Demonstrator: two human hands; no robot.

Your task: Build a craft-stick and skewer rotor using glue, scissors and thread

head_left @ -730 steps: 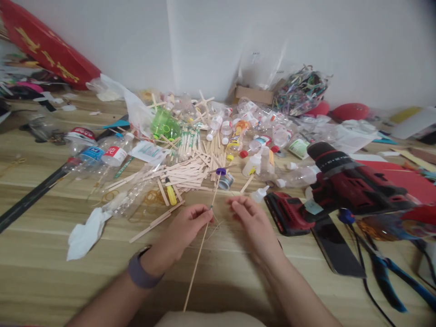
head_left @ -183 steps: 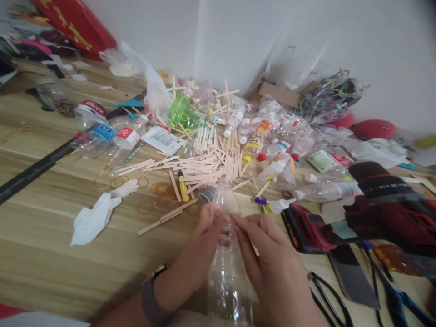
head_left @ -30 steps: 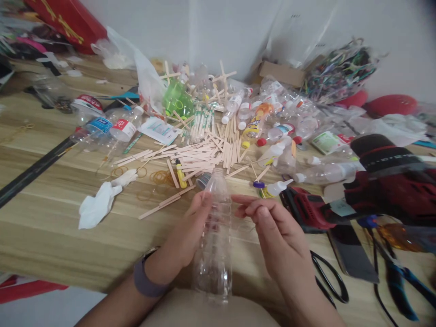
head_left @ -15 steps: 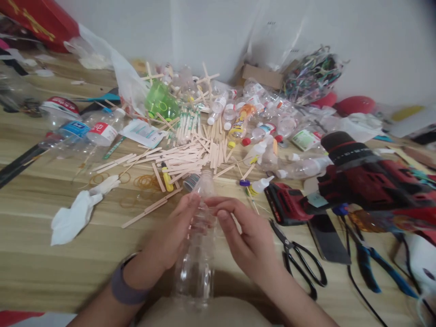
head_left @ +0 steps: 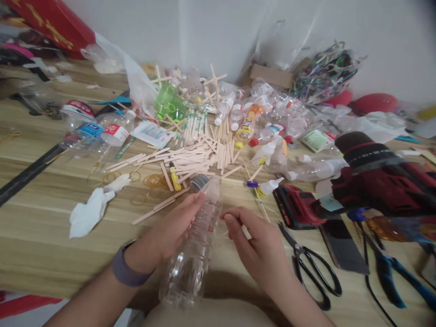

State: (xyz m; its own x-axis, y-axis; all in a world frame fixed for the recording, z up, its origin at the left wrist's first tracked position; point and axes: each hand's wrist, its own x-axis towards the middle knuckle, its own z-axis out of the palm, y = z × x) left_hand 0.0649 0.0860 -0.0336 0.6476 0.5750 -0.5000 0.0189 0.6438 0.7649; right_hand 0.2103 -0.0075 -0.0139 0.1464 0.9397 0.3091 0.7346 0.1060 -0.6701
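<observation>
A clear plastic bottle (head_left: 192, 254), without a label, leans with its neck away from me and its base near my lap. My left hand (head_left: 175, 222) is wrapped around its left side, thumb along the upper part. Just right of the bottle, my right hand (head_left: 254, 243) has thumb and forefinger pinched together, apart from the bottle. Whatever sits in that pinch, if anything, is too small to make out. Beyond the bottle's neck lie a grey roll of tape (head_left: 199, 182) and a pile of wooden craft sticks (head_left: 190, 159).
To the right are black-handled scissors (head_left: 306, 268), a phone (head_left: 344, 245), a red-and-black power drill (head_left: 371, 177) and blue-handled pliers (head_left: 391, 277). Left lies a white glove (head_left: 91, 211). Several plastic bottles (head_left: 269, 131) crowd the back, with a glue bottle (head_left: 269, 186) nearer.
My right hand has drawn away from the bottle to the right, its fingertips pinched. The bottle leans more, its base further left. The view has shifted slightly left.
</observation>
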